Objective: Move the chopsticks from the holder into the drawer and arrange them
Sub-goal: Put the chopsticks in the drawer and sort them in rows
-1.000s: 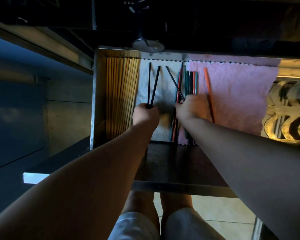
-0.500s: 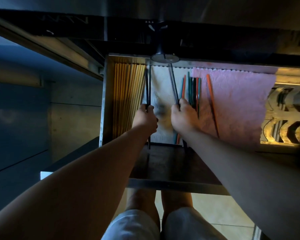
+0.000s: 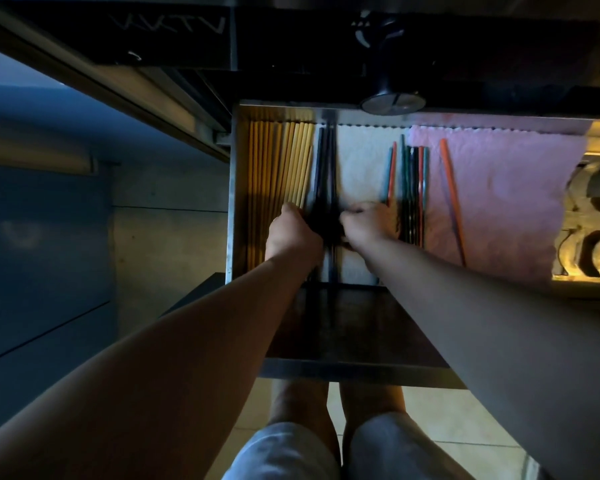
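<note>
We have both grips in the open drawer, closed on the black chopsticks: the left grip clasps the bundle from its left and the right grip pinches it from the right with curled fingers. The bundle lies lengthwise on the white cloth, just beside the yellow chopsticks ranged along the drawer's left wall. Further right we see coloured chopsticks side by side where the white cloth meets the pink cloth, and one orange chopstick apart on the pink.
</note>
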A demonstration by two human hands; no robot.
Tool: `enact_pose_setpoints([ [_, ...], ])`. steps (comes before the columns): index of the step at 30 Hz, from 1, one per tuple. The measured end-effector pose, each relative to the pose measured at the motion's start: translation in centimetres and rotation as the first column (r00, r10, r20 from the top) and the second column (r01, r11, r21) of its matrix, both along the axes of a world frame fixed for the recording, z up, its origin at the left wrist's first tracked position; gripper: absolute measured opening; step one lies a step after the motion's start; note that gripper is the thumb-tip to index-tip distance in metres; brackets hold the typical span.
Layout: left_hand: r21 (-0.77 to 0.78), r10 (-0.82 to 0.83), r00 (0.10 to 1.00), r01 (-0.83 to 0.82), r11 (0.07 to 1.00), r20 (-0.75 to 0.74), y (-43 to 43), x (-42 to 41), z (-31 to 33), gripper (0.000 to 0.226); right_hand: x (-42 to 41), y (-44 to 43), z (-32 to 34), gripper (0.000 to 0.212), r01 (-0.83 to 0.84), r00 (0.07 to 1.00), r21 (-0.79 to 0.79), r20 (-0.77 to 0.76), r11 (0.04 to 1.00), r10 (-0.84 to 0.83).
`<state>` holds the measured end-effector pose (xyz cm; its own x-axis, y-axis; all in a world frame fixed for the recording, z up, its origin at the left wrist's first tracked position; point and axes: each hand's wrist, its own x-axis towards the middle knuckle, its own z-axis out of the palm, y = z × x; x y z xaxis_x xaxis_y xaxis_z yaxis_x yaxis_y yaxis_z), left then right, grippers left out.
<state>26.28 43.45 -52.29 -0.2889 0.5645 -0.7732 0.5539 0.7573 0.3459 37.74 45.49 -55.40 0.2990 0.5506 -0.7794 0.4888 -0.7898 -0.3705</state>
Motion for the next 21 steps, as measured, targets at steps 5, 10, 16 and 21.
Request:
enact_pose_setpoints([
  [5, 0.042, -0.353, 0.924, 0.362, 0.931, -0.147, -0.5, -0.1, 0.3, 0.063, 0.2, -0.1, 0.5, 0.013, -0.033, 0.998, 0.031, 0.056, 0.999, 0.032],
  [10, -0.046, -0.772, 0.618, 0.775, 0.63, -0.151, -1.2, -0.8, -1.1, 0.092, -1.4, 0.3, 1.1, 0.02, -0.026, 0.998, 0.026, -0.06, 0.999, 0.027],
  [16, -0.052, -0.795, 0.575, 0.803, 0.593, -0.194, -1.6, -2.3, -1.8, 0.094, -1.2, 0.6, 1.2, 0.023, -0.035, 0.998, -0.006, 0.044, 0.999, 0.036],
  [21, -0.012, -0.843, 0.502, 0.858, 0.514, -0.194, -2.3, -2.2, -2.0, 0.092, -1.8, 0.1, 1.2, 0.021, -0.05, 0.998, 0.005, -0.024, 0.999, 0.05],
])
